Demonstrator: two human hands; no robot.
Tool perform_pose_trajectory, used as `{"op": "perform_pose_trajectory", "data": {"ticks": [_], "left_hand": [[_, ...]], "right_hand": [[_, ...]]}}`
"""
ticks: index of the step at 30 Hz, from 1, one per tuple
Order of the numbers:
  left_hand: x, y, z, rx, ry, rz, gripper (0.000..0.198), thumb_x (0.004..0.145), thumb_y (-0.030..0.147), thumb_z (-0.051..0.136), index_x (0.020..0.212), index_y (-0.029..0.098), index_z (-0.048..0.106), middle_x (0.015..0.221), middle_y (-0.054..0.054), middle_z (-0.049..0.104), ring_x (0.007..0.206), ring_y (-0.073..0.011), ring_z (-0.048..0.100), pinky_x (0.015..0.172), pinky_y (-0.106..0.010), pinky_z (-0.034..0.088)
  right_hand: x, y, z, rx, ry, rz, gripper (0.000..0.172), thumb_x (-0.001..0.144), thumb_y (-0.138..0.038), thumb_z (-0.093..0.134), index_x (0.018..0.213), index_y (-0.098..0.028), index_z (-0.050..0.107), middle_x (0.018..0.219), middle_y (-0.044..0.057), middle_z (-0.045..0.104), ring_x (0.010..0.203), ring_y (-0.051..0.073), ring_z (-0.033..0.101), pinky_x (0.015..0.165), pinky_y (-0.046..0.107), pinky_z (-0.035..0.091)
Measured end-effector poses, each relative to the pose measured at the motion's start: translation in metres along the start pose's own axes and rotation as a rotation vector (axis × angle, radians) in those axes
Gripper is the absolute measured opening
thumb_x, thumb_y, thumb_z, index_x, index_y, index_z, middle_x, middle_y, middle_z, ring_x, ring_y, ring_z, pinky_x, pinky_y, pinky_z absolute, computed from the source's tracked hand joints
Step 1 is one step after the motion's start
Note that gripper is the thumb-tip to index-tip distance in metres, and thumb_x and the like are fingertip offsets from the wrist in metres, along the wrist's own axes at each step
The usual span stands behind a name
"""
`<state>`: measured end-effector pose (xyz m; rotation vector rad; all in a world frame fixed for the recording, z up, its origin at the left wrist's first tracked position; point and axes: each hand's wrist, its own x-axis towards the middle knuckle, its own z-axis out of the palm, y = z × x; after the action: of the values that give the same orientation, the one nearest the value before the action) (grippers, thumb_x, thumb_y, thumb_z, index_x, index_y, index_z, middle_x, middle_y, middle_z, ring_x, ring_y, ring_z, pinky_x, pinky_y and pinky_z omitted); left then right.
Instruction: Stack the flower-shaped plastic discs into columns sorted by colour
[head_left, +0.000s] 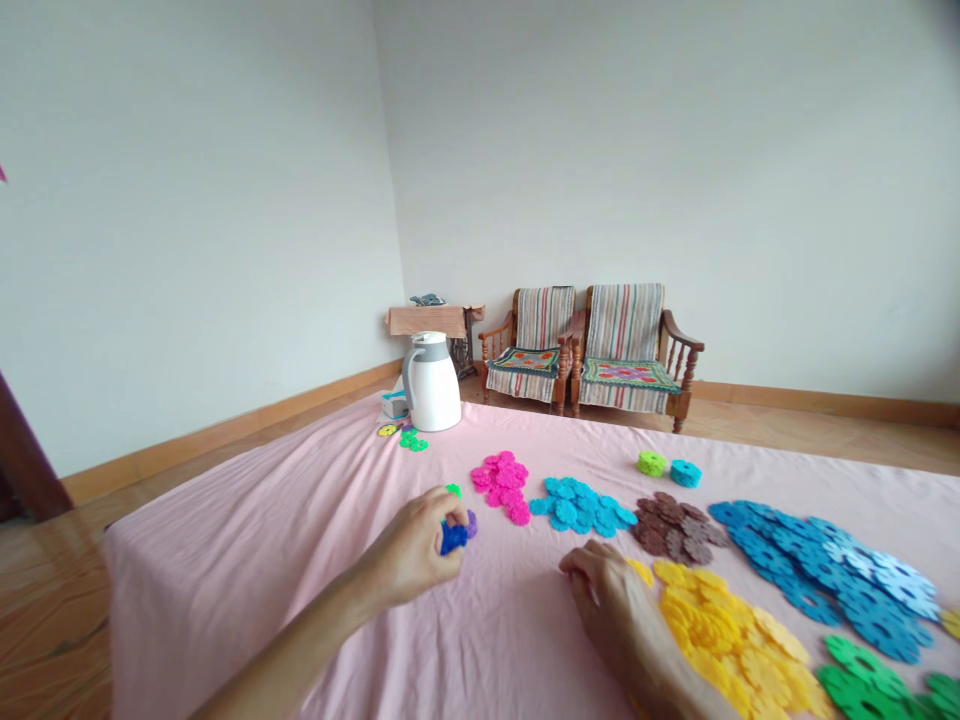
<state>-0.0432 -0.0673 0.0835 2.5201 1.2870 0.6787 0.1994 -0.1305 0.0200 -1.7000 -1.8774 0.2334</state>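
My left hand (pixel 416 545) is closed round a small cluster of joined plastic discs (pixel 456 532): a dark blue one in the fingers, with purple and green pieces showing beside it. It hovers just over the pink tablecloth (pixel 300 520). My right hand (pixel 611 600) rests on the cloth with fingers curled, its fingertips at the near edge of the yellow disc pile (pixel 720 630). Whether it holds a disc is hidden.
Sorted disc piles lie on the cloth: pink (pixel 502 485), cyan (pixel 581 507), brown (pixel 675 528), blue (pixel 825 575), green (pixel 877 680). Two small stacks (pixel 667 468) sit behind them. A white jug (pixel 433 382) stands at the far edge. Two wooden armchairs (pixel 592 350) line the wall.
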Motion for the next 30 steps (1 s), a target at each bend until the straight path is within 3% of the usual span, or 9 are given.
{"op": "perform_pose_trajectory", "data": {"ticks": [6, 16, 21, 25, 27, 30], "left_hand": [[0.008, -0.021, -0.008, 0.033, -0.022, -0.06, 0.02, 0.063, 0.014, 0.055, 0.08, 0.019, 0.063, 0.082, -0.001, 0.057, 0.066, -0.0139, 0.054, 0.056, -0.022, 0.039], [0.006, -0.024, -0.004, 0.025, -0.023, -0.061, 0.02, 0.067, 0.018, 0.058, 0.085, 0.019, 0.066, 0.087, -0.001, 0.058, 0.067, -0.0144, 0.055, 0.059, -0.023, 0.042], [-0.005, 0.001, 0.007, -0.038, 0.11, -0.059, 0.023, 0.078, 0.021, 0.053, 0.1, 0.021, 0.06, 0.096, -0.003, 0.059, 0.061, -0.0116, 0.053, 0.062, -0.024, 0.042], [-0.024, 0.036, 0.034, -0.081, -0.044, 0.019, 0.007, 0.078, 0.017, 0.053, 0.078, 0.02, 0.059, 0.078, 0.0, 0.059, 0.064, -0.0128, 0.054, 0.06, -0.023, 0.04], [-0.032, 0.048, 0.049, -0.09, -0.114, 0.037, 0.01, 0.073, 0.01, 0.053, 0.073, 0.019, 0.056, 0.077, 0.0, 0.059, 0.065, -0.0124, 0.055, 0.058, -0.022, 0.039], [-0.038, 0.055, 0.063, -0.064, -0.102, 0.068, 0.014, 0.073, 0.006, 0.049, 0.073, 0.02, 0.053, 0.078, 0.0, 0.058, 0.067, -0.0126, 0.055, 0.06, -0.022, 0.038]], "right_hand": [[0.0, 0.001, 0.0, 0.012, 0.009, -0.003, 0.032, 0.08, -0.01, 0.037, 0.078, -0.019, 0.068, 0.078, 0.005, 0.064, 0.078, 0.017, 0.056, 0.07, 0.025, 0.037], [-0.001, 0.0, -0.002, 0.006, 0.004, -0.001, 0.032, 0.081, -0.01, 0.038, 0.08, -0.02, 0.068, 0.078, 0.005, 0.064, 0.079, 0.017, 0.056, 0.07, 0.025, 0.037], [0.0, -0.005, -0.004, -0.038, -0.006, 0.006, 0.031, 0.082, -0.01, 0.038, 0.079, -0.02, 0.067, 0.078, 0.005, 0.063, 0.079, 0.016, 0.056, 0.069, 0.024, 0.036], [-0.002, -0.012, -0.005, -0.194, 0.029, 0.001, 0.029, 0.081, -0.007, 0.038, 0.079, -0.019, 0.065, 0.085, 0.007, 0.063, 0.086, 0.02, 0.054, 0.075, 0.029, 0.035], [-0.006, -0.012, -0.006, -0.307, 0.066, 0.008, 0.03, 0.081, -0.006, 0.038, 0.088, -0.018, 0.064, 0.091, 0.009, 0.063, 0.09, 0.023, 0.053, 0.078, 0.034, 0.033], [-0.013, -0.005, -0.014, -0.421, 0.07, 0.02, 0.027, 0.081, -0.009, 0.04, 0.097, -0.018, 0.061, 0.099, 0.011, 0.061, 0.095, 0.026, 0.051, 0.082, 0.038, 0.031]]}}
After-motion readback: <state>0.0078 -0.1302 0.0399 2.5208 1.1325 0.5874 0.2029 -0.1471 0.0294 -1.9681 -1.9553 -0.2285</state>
